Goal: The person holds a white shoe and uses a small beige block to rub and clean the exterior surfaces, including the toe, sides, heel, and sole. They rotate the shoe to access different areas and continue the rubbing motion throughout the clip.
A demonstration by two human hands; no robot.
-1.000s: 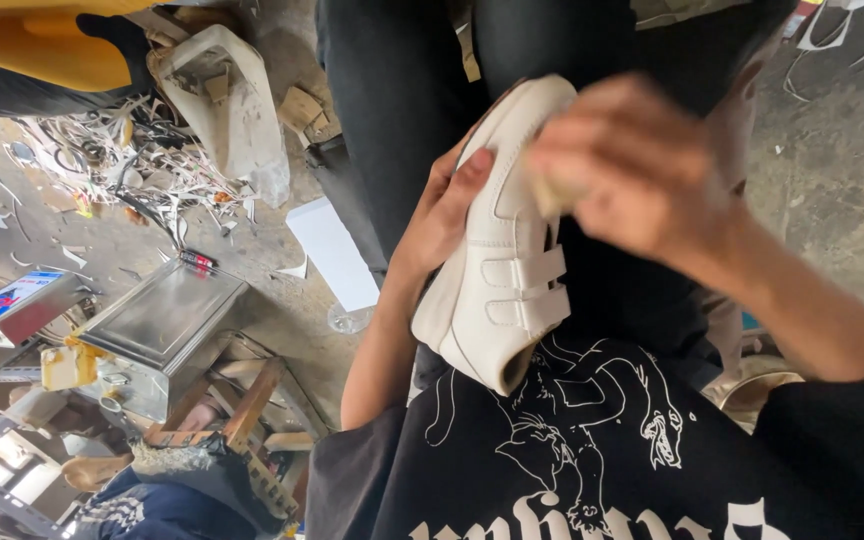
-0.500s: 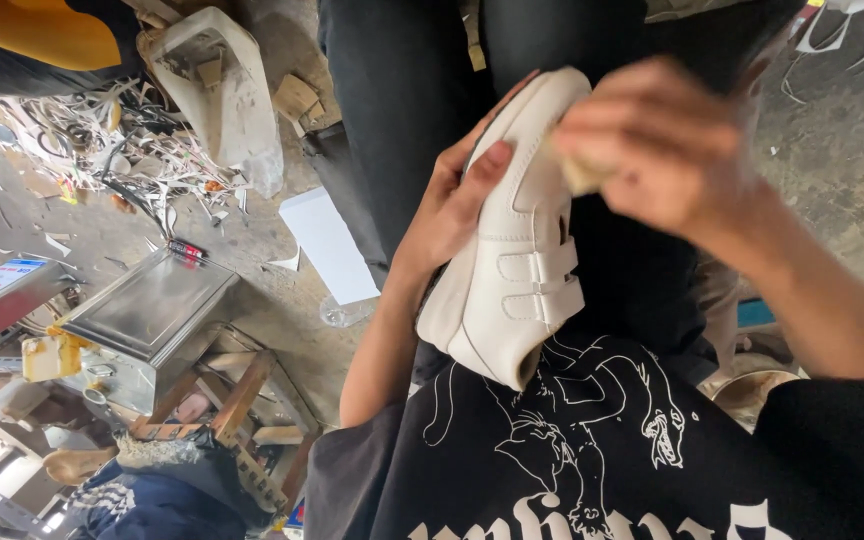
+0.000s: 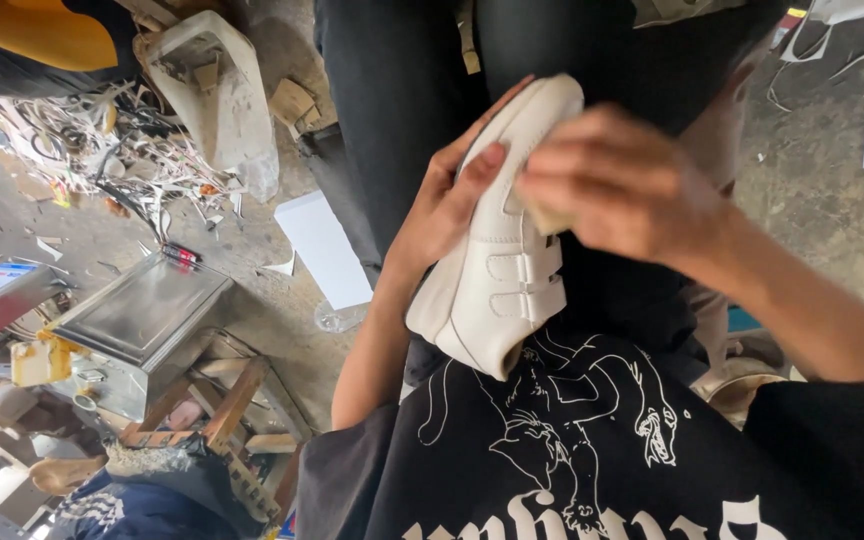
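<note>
**White shoe held over a lap and rubbed with a small pad**

A person seated in dark trousers and a black T-shirt with a white printed animal holds a white shoe at the centre of the frame. The shoe has two strap closures across its upper. It is tilted, toe toward the top of the frame and heel down near the shirt, and sits above the lap.

The left hand grips the shoe from the left side of the frame. Its fingers are wrapped around the shoe's edge, with the thumb lying across the upper, so this hand is closed firmly on the shoe.

The right hand comes in from the right of the frame and rests on the toe part of the shoe. Its fingers are curled tight around a small tan pad, which presses against the shoe's side. Only a little of the pad shows under the fingers.

At the left of the frame the concrete floor is cluttered. A heap of white and coloured scraps lies at upper left, a flat white sheet sits just beside the person's leg, and a metal box stands at lower left, near wooden slats.
</note>
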